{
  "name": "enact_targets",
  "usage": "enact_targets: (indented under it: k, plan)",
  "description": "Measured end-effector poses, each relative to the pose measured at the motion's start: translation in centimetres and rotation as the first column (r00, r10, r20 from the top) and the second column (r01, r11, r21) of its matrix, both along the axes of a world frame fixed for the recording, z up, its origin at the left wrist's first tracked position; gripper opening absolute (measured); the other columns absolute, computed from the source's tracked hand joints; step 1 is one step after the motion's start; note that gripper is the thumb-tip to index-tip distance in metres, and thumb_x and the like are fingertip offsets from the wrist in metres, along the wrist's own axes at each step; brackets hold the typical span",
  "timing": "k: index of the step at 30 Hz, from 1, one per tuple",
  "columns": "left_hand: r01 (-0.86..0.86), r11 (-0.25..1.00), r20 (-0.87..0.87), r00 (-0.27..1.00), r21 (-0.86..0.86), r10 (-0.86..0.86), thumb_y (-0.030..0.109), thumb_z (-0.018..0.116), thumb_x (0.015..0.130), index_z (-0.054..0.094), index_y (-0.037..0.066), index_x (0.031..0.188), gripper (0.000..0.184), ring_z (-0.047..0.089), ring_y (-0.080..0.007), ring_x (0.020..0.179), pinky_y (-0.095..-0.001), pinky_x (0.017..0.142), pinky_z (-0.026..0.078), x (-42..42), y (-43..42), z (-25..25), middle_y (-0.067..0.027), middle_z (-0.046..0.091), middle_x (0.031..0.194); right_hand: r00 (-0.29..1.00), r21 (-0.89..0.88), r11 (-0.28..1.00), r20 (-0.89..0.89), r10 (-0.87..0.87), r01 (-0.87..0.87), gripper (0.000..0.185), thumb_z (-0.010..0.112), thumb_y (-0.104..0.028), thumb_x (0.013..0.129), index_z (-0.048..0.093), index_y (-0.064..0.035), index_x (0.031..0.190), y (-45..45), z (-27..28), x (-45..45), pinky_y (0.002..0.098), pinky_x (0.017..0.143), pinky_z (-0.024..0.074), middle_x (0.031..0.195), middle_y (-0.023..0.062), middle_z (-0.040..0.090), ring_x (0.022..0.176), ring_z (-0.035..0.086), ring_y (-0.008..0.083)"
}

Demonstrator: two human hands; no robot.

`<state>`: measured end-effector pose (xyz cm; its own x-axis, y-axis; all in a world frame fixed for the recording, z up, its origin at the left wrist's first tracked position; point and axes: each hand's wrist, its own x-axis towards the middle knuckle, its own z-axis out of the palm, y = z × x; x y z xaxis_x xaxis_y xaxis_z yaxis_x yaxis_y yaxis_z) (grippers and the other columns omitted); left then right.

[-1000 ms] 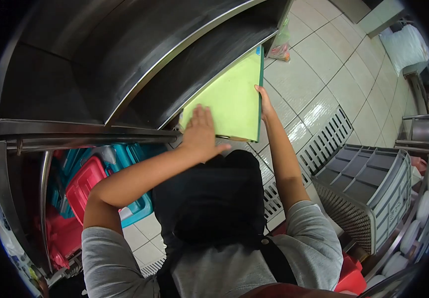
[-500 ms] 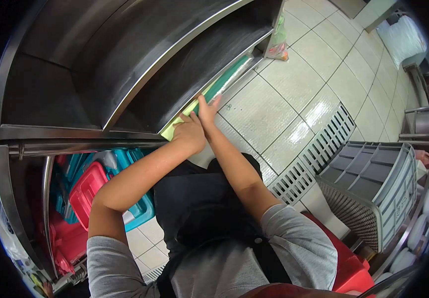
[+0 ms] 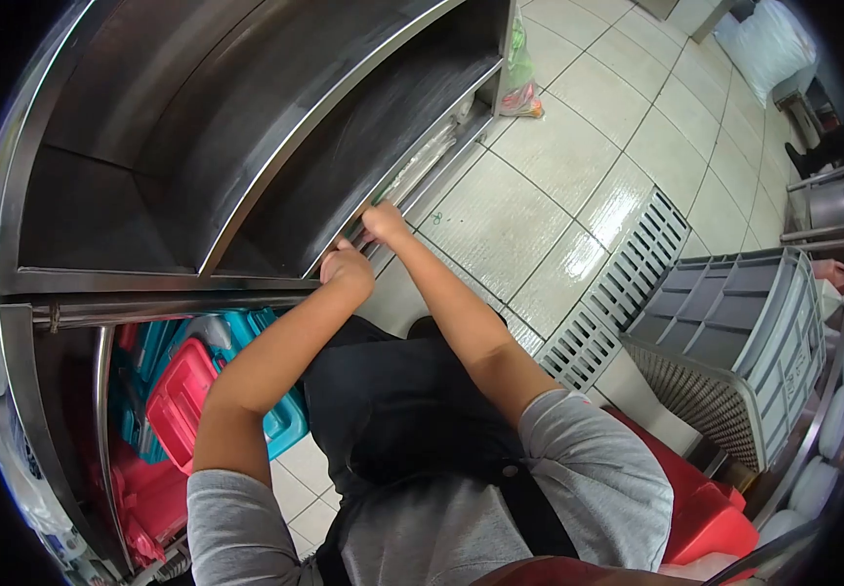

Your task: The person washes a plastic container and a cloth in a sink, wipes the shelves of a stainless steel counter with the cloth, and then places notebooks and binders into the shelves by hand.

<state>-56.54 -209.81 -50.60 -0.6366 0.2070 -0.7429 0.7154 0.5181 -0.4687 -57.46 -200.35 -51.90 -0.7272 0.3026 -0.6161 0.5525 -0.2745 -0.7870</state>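
My left hand (image 3: 346, 268) is at the front edge of the low metal shelf (image 3: 275, 234), near its left corner. Just right of it, my right hand (image 3: 383, 223) reaches into the low gap under the shelf board. The fingers of both hands are bent and mostly hidden behind the edge, so what they touch cannot be made out. A long bundle in clear plastic (image 3: 427, 166) lies in that gap beyond my right hand.
A bag with green and orange contents (image 3: 521, 73) hangs by the shelf's far end. A floor drain grate (image 3: 617, 293) and a grey crate (image 3: 724, 313) are to my right. Pink and teal plastic tubs (image 3: 183, 400) fill the lower left. A red plastic object (image 3: 710, 523) lies behind right.
The green and pale yellow pieces under my hands have gone out of sight into the low gap. My hands have moved slightly left, and the fingers now tuck behind the shelf edge.
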Motion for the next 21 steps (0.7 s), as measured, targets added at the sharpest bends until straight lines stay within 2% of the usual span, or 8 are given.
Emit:
enact_targets:
  k: [1, 3, 8, 9, 12, 13, 16, 21]
  plan:
    - [-0.166, 0.982, -0.105, 0.979, 0.094, 0.175, 0.016, 0.052, 0.080, 0.039, -0.002, 0.125, 0.051, 0.050, -0.0300, 0.108, -0.0466, 0.068, 0.051, -1.6, -1.8, -5.0, -0.0261, 0.037, 0.127, 0.995, 0.042, 0.995, -0.030, 0.092, -0.091, 0.057, 0.051, -0.030, 0.078, 0.034, 0.0072, 0.117, -0.3, -0.9, -0.4, 0.0371, 0.053, 0.0499, 0.091, 0.0256, 0.058, 0.063, 0.063, 0.0287]
    - [-0.234, 0.971, -0.105, 0.966, 0.047, 0.238, 0.015, 0.060, 0.075, 0.038, 0.005, 0.129, 0.058, 0.051, -0.0323, 0.107, -0.0461, 0.063, 0.052, -0.9, -0.5, -1.6, -0.0157, 0.030, 0.136, 0.985, 0.336, 0.939, -0.124, 0.120, -0.072, 0.032, 0.052, -0.020, 0.075, 0.056, 0.0066, 0.092, -2.4, -4.1, -1.1, 0.0402, 0.064, 0.0502, 0.092, 0.0284, 0.058, 0.071, 0.063, 0.0329]
    - [-0.360, 0.899, -0.029, 0.925, 0.251, 0.379, 0.022, 0.058, 0.077, 0.037, -0.003, 0.127, 0.060, 0.044, -0.0307, 0.116, -0.0424, 0.092, 0.038, -1.5, -1.6, -1.6, -0.0212, 0.033, 0.134, 0.922, 0.607, 0.794, -0.331, 0.200, 0.046, 0.036, 0.049, -0.022, 0.077, 0.054, 0.0067, 0.098, -4.0, -4.8, -1.8, 0.0398, 0.081, 0.0443, 0.091, 0.0262, 0.058, 0.092, 0.054, 0.0416]
    - [-0.346, 0.900, -0.021, 0.931, 0.264, 0.364, 0.023, 0.058, 0.076, 0.036, -0.005, 0.127, 0.062, 0.045, -0.0293, 0.115, -0.0408, 0.091, 0.038, -0.6, -1.0, 0.0, -0.0214, 0.034, 0.133, 0.849, 0.617, 0.764, -0.290, 0.441, -0.187, 0.040, 0.049, -0.028, 0.079, 0.054, 0.0081, 0.096, -1.8, -3.7, -0.8, 0.0403, 0.083, 0.0430, 0.098, 0.0295, 0.055, 0.096, 0.053, 0.0392]
    - [-0.278, 0.922, 0.078, 0.961, 0.268, 0.267, 0.033, 0.056, 0.078, 0.032, -0.011, 0.126, 0.069, 0.053, -0.0245, 0.106, -0.0337, 0.085, 0.043, 2.3, 1.4, 6.9, -0.0220, 0.044, 0.125, 0.809, 0.334, 0.825, -0.230, 0.541, -0.457, 0.055, 0.054, -0.050, 0.078, 0.061, 0.0036, 0.083, 2.9, -2.8, 2.4, 0.0336, 0.054, 0.0459, 0.061, 0.0144, 0.059, 0.054, 0.058, 0.0204]
    - [-0.285, 0.821, 0.083, 0.956, 0.494, 0.281, 0.038, 0.055, 0.078, 0.033, -0.011, 0.125, 0.071, 0.057, -0.0272, 0.098, -0.0374, 0.079, 0.046, 3.3, 1.5, 7.6, -0.0211, 0.052, 0.114, 0.782, 0.385, 0.760, -0.135, 0.608, -0.524, 0.054, 0.054, -0.051, 0.078, 0.062, 0.0026, 0.075, 4.5, -3.2, 2.8, 0.0346, 0.052, 0.0457, 0.060, 0.0122, 0.059, 0.051, 0.055, 0.0195]
    - [-0.304, 0.666, 0.279, 0.949, 0.681, 0.148, 0.044, 0.052, 0.080, 0.037, -0.007, 0.123, 0.069, 0.059, -0.0310, 0.090, -0.0416, 0.076, 0.047, 6.5, 2.6, 17.4, -0.0210, 0.059, 0.098, 0.560, 0.132, 0.558, 0.390, 0.731, -0.819, 0.052, 0.050, -0.054, 0.080, 0.063, -0.0030, 0.080, 9.3, 5.9, 5.7, 0.0322, 0.057, 0.0465, 0.074, 0.0078, 0.063, 0.068, 0.059, 0.0184]
    - [-0.472, 0.171, 0.489, 0.869, 0.865, -0.074, 0.037, 0.056, 0.080, 0.043, 0.008, 0.124, 0.054, 0.060, -0.0280, 0.084, -0.0366, 0.071, 0.048, 9.4, 1.4, 36.2, -0.0175, 0.059, 0.097, 0.626, 0.125, 0.615, 0.090, 0.775, -0.779, 0.044, 0.048, -0.044, 0.085, 0.059, -0.0029, 0.097, 11.8, 29.4, 9.7, 0.0296, 0.069, 0.0461, 0.091, 0.0076, 0.062, 0.089, 0.057, 0.0147]
